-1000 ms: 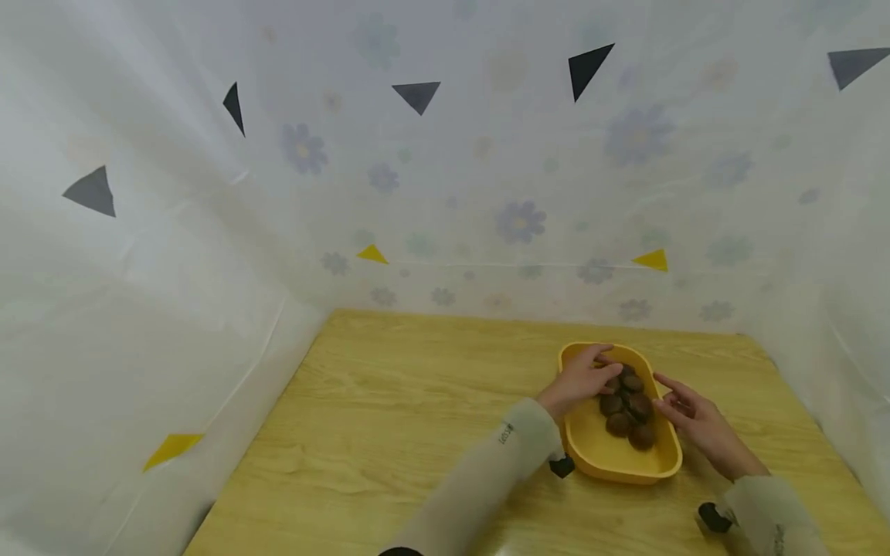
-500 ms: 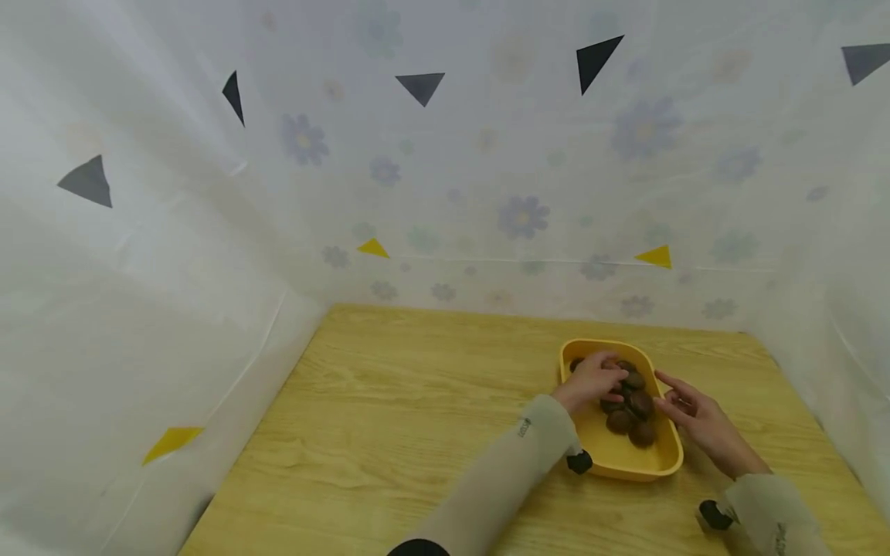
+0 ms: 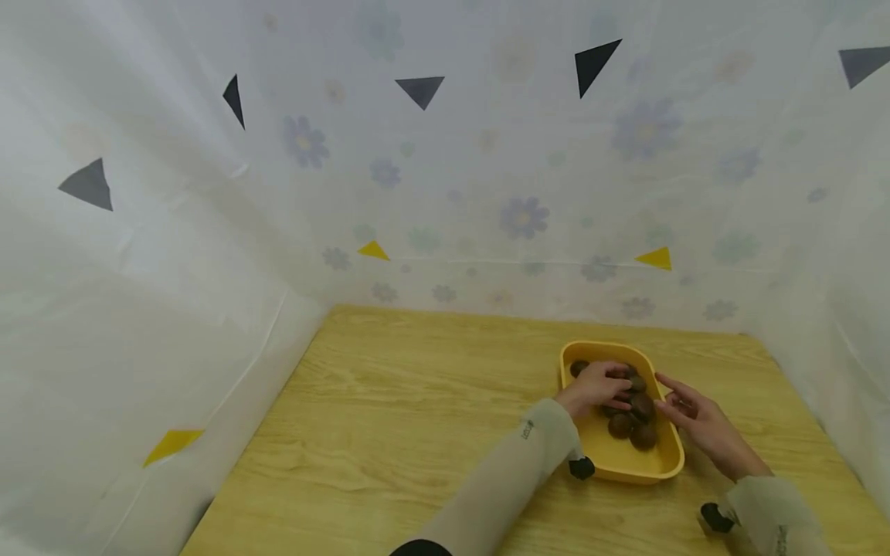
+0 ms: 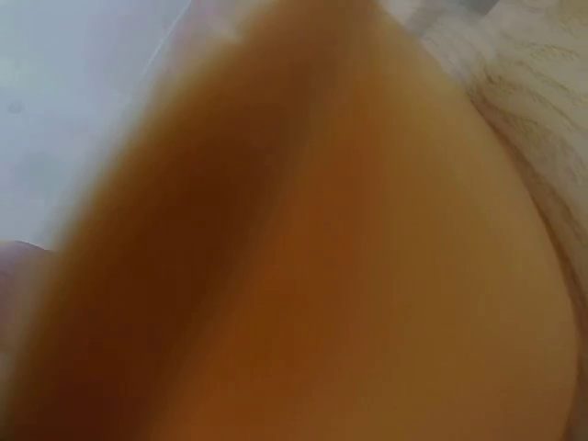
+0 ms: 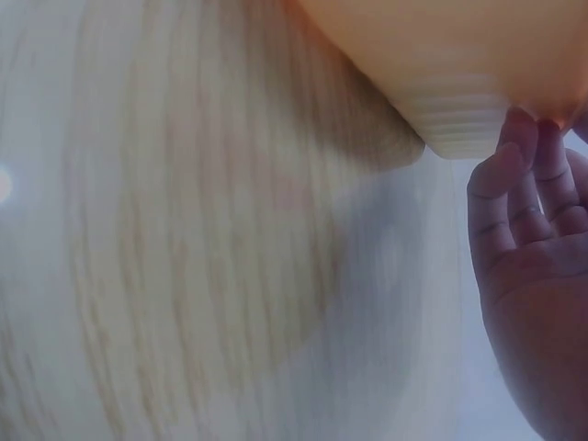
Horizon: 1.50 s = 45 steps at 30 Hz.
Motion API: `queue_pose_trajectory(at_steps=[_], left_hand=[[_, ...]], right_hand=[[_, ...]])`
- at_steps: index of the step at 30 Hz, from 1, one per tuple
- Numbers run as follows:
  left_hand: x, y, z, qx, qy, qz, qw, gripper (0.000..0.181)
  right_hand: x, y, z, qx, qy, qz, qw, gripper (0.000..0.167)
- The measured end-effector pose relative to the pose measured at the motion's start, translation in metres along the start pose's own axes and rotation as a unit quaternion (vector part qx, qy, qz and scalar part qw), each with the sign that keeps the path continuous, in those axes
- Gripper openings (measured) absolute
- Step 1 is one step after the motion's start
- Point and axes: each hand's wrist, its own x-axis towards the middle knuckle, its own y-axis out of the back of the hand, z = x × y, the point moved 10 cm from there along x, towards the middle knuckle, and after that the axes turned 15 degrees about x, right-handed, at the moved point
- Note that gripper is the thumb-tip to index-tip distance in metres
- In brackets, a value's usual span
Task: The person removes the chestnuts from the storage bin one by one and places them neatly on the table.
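A yellow tray [image 3: 622,472] holds several round dark brown objects [image 3: 643,436], most clustered along its right side. One brown object [image 3: 579,367] lies apart in the far left corner. My left hand [image 3: 598,388] reaches over the left rim, its slightly bent fingers resting on the cluster; whether they hold a piece is hidden. My right hand [image 3: 709,432] stands at the right side, fingertips touching the tray's outer wall, as the right wrist view also shows with the hand [image 5: 542,239] against the tray [image 5: 459,73]. The left wrist view is mostly filled by the blurred tray [image 4: 441,276].
The tray stands on the right part of a wood-patterned table [image 3: 417,386]. White sheeting with pale flowers [image 3: 473,193] encloses the table at the back and sides, with black, grey and yellow triangles on it.
My left hand has shifted right and toward the near side over the brown objects, uncovering the one in the far left corner. The right hand stays at the tray's side.
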Motion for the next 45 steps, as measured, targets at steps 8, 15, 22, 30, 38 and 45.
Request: queue_pose_trajectory(at_steps=[8, 15, 22, 30, 38, 45], left_hand=[[-0.012, -0.003, 0.013, 0.066, 0.025, -0.021, 0.9973, 0.041], [-0.012, 0.006, 0.027, 0.100, 0.056, 0.010, 0.9934, 0.031], [-0.004, 0.005, 0.019, 0.107, 0.057, 0.058, 0.9910, 0.025], [0.008, 0.007, 0.012, 0.152, 0.058, 0.115, 0.9800, 0.019], [0.007, 0.006, 0.014, 0.194, 0.044, 0.124, 0.9720, 0.020], [0.007, 0.007, 0.015, 0.195, 0.039, 0.124, 0.9723, 0.019]], right_hand=[[-0.005, -0.001, 0.000, 0.011, -0.001, 0.002, 0.9999, 0.069], [-0.006, 0.002, 0.000, -0.002, 0.001, 0.008, 1.0000, 0.068], [-0.006, -0.001, -0.001, 0.006, 0.000, 0.006, 1.0000, 0.068], [-0.004, -0.002, -0.002, -0.003, 0.003, 0.011, 0.9999, 0.067], [-0.003, -0.003, 0.001, -0.007, 0.005, 0.017, 0.9998, 0.067], [-0.002, -0.003, -0.002, -0.009, 0.011, 0.014, 0.9998, 0.066]])
